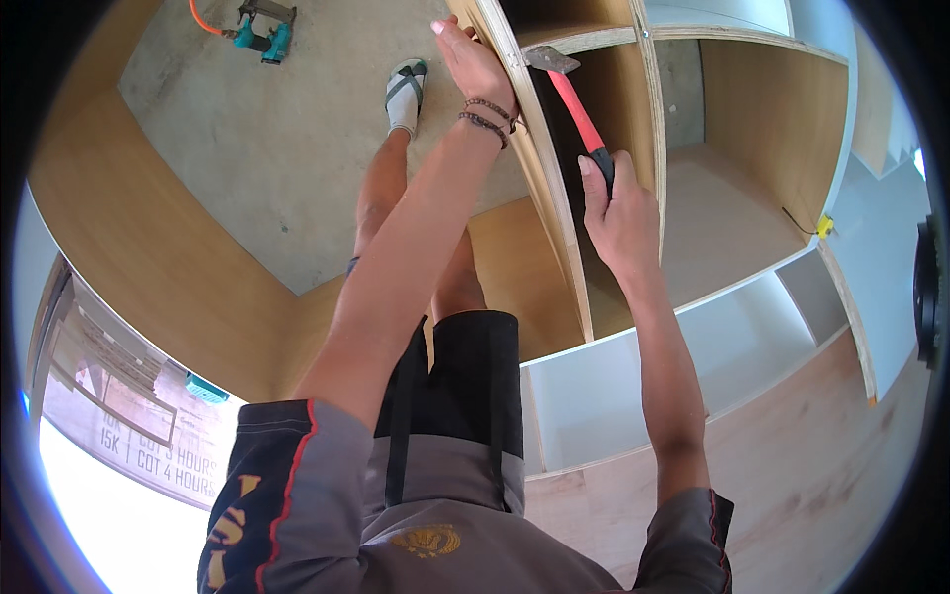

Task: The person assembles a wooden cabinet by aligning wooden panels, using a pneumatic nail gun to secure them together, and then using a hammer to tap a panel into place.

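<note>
My right hand [621, 213] is closed around the black grip of a hammer [577, 107] with a red handle. Its grey metal head lies at the edge of an upright plywood panel [539, 163], where a shelf meets it; whether it touches the wood I cannot tell. On the panel's left side, my left hand [475, 67] rests against the wood with its fingers stretched out. Some of those fingers are hidden at the panel's edge. Right of the panel are the open compartments of a wooden cabinet [747, 168].
A teal nail gun [265, 42] with an orange hose lies on the concrete floor [247, 148] at the far left. Wooden boards [129, 198] enclose that floor area, where my sandalled foot stands. A yellow tape measure [824, 227] sits at the cabinet's right edge.
</note>
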Demonstrator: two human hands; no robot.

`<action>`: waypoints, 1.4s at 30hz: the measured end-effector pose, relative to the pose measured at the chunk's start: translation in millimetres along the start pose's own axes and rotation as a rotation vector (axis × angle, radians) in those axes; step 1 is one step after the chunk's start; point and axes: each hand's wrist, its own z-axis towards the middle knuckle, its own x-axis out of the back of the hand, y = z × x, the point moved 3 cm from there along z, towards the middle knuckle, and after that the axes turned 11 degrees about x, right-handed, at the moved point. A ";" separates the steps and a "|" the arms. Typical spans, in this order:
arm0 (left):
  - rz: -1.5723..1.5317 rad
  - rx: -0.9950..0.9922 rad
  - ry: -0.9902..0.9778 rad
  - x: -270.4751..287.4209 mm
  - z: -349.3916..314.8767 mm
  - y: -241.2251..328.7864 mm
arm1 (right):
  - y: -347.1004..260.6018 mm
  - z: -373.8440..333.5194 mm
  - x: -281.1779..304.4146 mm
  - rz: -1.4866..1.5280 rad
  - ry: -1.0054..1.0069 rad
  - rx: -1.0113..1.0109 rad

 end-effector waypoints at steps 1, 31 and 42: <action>-0.036 0.039 -0.003 -4.0 2.8 -1.4 | 4.0 -0.5 3.1 0.057 0.023 0.016; 0.005 0.160 0.125 59.8 -15.7 -91.0 | -106.8 -27.4 7.9 0.350 -0.266 -0.039; 0.011 0.169 0.262 56.5 -14.2 -88.0 | -117.1 -32.9 -3.5 0.392 -0.159 -0.156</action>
